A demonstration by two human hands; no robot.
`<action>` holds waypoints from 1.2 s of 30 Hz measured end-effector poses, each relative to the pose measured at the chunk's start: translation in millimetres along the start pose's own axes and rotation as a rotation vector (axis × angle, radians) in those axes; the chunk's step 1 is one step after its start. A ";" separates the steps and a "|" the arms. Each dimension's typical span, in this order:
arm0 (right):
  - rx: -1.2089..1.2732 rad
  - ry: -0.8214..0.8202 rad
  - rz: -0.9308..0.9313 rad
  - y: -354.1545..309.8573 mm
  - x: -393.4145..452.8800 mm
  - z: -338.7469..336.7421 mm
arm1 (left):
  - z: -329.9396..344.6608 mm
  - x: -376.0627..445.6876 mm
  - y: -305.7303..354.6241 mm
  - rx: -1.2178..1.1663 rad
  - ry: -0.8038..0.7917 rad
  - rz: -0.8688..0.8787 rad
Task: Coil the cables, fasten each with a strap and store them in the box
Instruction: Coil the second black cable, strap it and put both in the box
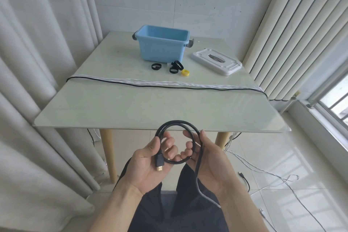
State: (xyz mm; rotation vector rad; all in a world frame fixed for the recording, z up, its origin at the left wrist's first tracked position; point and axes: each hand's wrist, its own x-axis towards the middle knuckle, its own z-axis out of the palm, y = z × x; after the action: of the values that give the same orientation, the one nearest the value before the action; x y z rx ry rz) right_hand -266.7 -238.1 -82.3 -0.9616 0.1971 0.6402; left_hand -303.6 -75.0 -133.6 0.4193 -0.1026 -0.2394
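In front of the table's near edge I hold a black cable (pixel 177 124) wound into a small coil. My left hand (pixel 150 162) grips the coil's left side, and the gold-tipped plug (pixel 160 165) lies in its palm. My right hand (pixel 205 158) grips the coil's right side; the loose end runs down over my lap. Several white cables and one black cable (pixel 165 83) lie stretched across the table. Black straps (pixel 156 66) and a yellow strap (pixel 185 72) sit in front of the open blue box (pixel 162 46).
The box's white lid (pixel 216 61) lies to the right of the box on the glass table (pixel 131 107). Cable ends trail on the tiled floor (pixel 273 175) at the right. Curtains hang on both sides, and a window is at the far right.
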 end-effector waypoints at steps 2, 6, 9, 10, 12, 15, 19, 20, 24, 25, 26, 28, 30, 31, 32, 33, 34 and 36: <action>0.011 -0.013 -0.011 -2.4 -0.2 1.2 | 0.8 -1.8 -1.3 0.048 -0.026 -0.018; 0.034 -0.039 -0.006 -6.9 -0.7 1.1 | 0.0 -6.7 5.2 0.217 -0.147 -0.069; 0.002 -0.060 0.019 -9.2 -1.0 -3.1 | 3.6 -4.9 20.8 0.279 -0.205 -0.152; -0.027 -0.067 0.027 -9.7 -0.8 -4.7 | 5.3 -3.6 26.9 0.265 -0.207 -0.197; -0.083 -0.081 0.031 -10.8 -1.4 -6.1 | 7.6 0.4 36.8 0.176 -0.206 -0.275; -0.141 -0.049 -0.026 -11.3 -2.9 -1.4 | 13.2 5.6 38.6 0.221 -0.006 -0.257; -0.134 0.073 -0.174 -7.5 -2.3 9.0 | 18.8 6.8 25.6 0.365 0.137 -0.138; -0.114 0.097 -0.196 -7.1 -2.2 10.2 | 19.5 6.7 22.7 0.358 0.132 -0.120; 0.030 0.145 -0.183 -7.2 -0.1 11.4 | 17.6 8.2 11.6 0.300 0.079 -0.072; 0.077 0.143 -0.164 -6.5 0.8 11.6 | 17.0 8.8 7.7 0.285 0.057 -0.064; 0.126 0.136 -0.142 -5.7 2.0 11.4 | 16.8 9.2 3.9 0.270 0.044 -0.056; 0.198 0.123 -0.090 -5.3 4.1 9.3 | 15.1 8.8 -1.3 0.235 0.032 -0.039; 0.235 0.102 -0.032 -6.9 4.6 5.7 | 12.8 6.2 0.2 0.200 0.003 -0.008; 0.225 0.078 -0.004 -8.4 3.7 3.1 | 11.9 4.5 3.5 0.184 -0.014 0.010; 0.180 0.046 0.013 -10.8 2.2 0.7 | 11.3 3.9 7.6 0.168 -0.026 0.028; 0.105 0.005 0.018 -12.9 0.2 -0.8 | 11.5 3.3 11.9 0.151 -0.025 0.050; 0.027 -0.040 0.013 -14.1 -1.8 -1.2 | 11.9 3.4 15.9 0.133 -0.012 0.075; -0.098 -0.115 -0.019 -14.7 -3.2 0.7 | 13.0 5.3 20.9 0.097 -0.009 0.121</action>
State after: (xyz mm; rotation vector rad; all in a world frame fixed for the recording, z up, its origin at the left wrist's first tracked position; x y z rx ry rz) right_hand -260.7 -244.9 -70.2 -1.0162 0.0543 0.6905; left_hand -296.0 -62.9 -112.9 0.5064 -0.1486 -0.1179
